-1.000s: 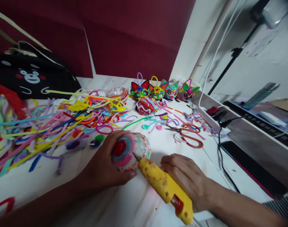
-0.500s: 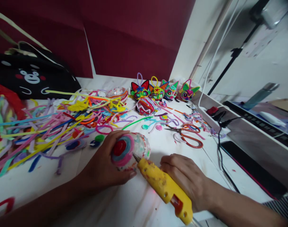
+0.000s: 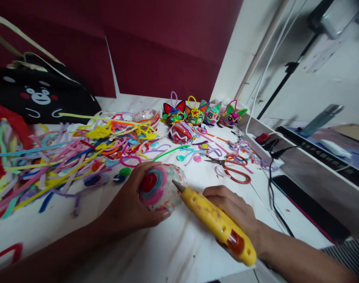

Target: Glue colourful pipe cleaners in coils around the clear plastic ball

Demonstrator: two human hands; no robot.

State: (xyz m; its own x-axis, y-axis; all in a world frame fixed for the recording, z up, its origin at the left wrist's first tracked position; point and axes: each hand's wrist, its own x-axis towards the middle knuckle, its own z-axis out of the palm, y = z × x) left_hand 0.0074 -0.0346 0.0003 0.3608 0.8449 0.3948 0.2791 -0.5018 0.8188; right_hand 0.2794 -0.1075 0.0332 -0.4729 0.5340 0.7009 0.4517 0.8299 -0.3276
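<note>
My left hand (image 3: 135,200) is closed around a clear, speckled ball (image 3: 171,184). Rings of pink, grey-blue and red pipe cleaner (image 3: 152,184) coil on the ball's near left side. In my right hand (image 3: 234,208) is a yellow hot glue gun (image 3: 215,218), its fingers wrapped round the far side of the body. The metal nozzle points at the ball's right side, close to the surface; whether it touches I cannot tell. Beyond my right hand lie orange-handled scissors (image 3: 234,168), blades apart.
Heaped pipe cleaners (image 3: 79,157) cover the table's left. Several finished cat-head ornaments (image 3: 175,112) stand at the back, behind a striped ball (image 3: 182,133). A phone (image 3: 309,208) and a black cable (image 3: 272,188) lie at the right, beside a low partition. A black bag (image 3: 41,94) is back left.
The glue gun and my right hand have shifted right and slightly up, so the nozzle sits farther from the coiled rings. My left hand and the ball have hardly moved.
</note>
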